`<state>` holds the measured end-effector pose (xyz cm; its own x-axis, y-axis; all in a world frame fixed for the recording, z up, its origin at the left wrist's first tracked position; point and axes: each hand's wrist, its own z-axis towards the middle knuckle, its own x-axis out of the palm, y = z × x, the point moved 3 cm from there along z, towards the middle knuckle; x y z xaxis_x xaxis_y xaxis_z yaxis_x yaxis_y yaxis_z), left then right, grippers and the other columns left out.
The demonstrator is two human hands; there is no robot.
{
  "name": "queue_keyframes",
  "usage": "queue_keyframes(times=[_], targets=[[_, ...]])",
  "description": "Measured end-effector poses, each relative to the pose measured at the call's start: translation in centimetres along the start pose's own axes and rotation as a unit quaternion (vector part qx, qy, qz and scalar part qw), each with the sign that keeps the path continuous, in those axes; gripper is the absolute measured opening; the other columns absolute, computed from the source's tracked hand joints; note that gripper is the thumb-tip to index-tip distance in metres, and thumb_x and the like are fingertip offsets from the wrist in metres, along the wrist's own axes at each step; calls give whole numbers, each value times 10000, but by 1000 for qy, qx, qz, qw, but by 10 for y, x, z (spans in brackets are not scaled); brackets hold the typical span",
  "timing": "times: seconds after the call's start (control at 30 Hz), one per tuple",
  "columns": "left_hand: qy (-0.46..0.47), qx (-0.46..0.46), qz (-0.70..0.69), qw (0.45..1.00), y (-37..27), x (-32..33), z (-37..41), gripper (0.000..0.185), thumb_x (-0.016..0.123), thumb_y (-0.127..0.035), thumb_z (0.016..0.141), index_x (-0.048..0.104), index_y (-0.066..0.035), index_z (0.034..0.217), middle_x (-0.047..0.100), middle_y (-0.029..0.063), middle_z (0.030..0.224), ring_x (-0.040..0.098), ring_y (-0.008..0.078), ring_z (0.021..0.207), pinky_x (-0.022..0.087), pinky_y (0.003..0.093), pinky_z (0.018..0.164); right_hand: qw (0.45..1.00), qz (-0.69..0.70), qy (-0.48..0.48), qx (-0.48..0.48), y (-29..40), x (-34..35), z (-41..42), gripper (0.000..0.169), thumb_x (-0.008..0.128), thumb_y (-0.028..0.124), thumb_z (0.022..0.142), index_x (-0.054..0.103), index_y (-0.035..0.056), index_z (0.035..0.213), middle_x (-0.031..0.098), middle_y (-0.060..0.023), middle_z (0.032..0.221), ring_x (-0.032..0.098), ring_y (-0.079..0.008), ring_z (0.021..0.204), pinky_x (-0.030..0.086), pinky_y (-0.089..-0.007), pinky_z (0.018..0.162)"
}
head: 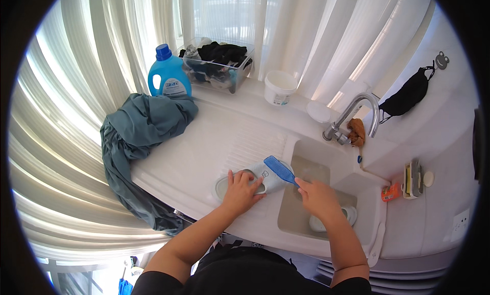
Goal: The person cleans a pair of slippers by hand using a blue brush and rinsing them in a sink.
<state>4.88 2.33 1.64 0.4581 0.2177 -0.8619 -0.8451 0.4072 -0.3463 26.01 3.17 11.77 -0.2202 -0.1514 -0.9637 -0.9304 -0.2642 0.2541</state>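
Note:
My right hand (pixel 319 197) is closed on the handle of a blue scrubbing brush (pixel 281 170), whose head lies over the toe of a pale grey slipper (pixel 270 175). That slipper rests on the ribbed washboard part of the white counter, beside the sink basin. My left hand (pixel 243 191) presses on the slipper near its opening, fingers spread; whether it grips the slipper is not clear. A second pale slipper (pixel 351 215) lies in the sink basin (pixel 287 214), partly hidden behind my right forearm.
Grey-green cloth (pixel 153 122) hangs over the counter's left edge beside a blue detergent bottle (pixel 168 74). A clear bin of clothes (pixel 218 71), a white tub (pixel 280 88) and a round lid (pixel 318 111) stand behind. A chrome faucet (pixel 356 103) arches beside the basin; a white-handled brush (pixel 377 245) lies right.

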Motion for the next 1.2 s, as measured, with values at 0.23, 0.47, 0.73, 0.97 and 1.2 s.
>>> queue_keyframes(times=[0.23, 0.47, 0.73, 0.97, 1.2], targets=[[16, 12, 1, 1000, -3, 1, 4, 550, 753, -403, 732, 611, -192, 1220, 488, 81, 1098, 440, 294, 1133, 276, 686, 990, 995, 49, -80, -17, -14, 48, 26, 340, 543, 261, 923, 595, 221, 1257, 626, -153, 839, 628, -365, 781, 499, -471, 687], [29, 21, -11, 999, 3, 0, 3, 545, 757, -387, 737, 603, -205, 1227, 490, 77, 1116, 437, 300, 1148, 269, 693, 994, 996, 58, -70, 15, -70, -5, -31, 325, 552, 242, 918, 615, 216, 1236, 596, -139, 771, 621, -349, 771, 490, -460, 695], [41, 36, -22, 998, 5, 0, 11, 565, 767, -372, 726, 595, -225, 1244, 495, 72, 1126, 440, 303, 1157, 257, 696, 1000, 993, -35, -97, 62, -36, 76, -8, 366, 510, 229, 935, 569, 195, 1295, 589, -142, 799, 632, -339, 697, 516, -471, 646], [46, 34, -13, 998, 3, -1, 8, 554, 768, -359, 726, 594, -206, 1229, 500, 67, 1122, 426, 298, 1172, 245, 706, 1006, 996, 21, -45, 74, -60, 36, -39, 344, 511, 220, 939, 584, 185, 1273, 611, -164, 827, 631, -355, 728, 508, -471, 672], [45, 39, -18, 998, 5, -2, 10, 568, 773, -364, 718, 591, -212, 1234, 501, 56, 1131, 426, 290, 1177, 249, 710, 1002, 990, 114, -81, 0, -67, 41, 8, 337, 528, 219, 932, 588, 183, 1261, 624, -175, 875, 612, -375, 800, 493, -474, 716]])
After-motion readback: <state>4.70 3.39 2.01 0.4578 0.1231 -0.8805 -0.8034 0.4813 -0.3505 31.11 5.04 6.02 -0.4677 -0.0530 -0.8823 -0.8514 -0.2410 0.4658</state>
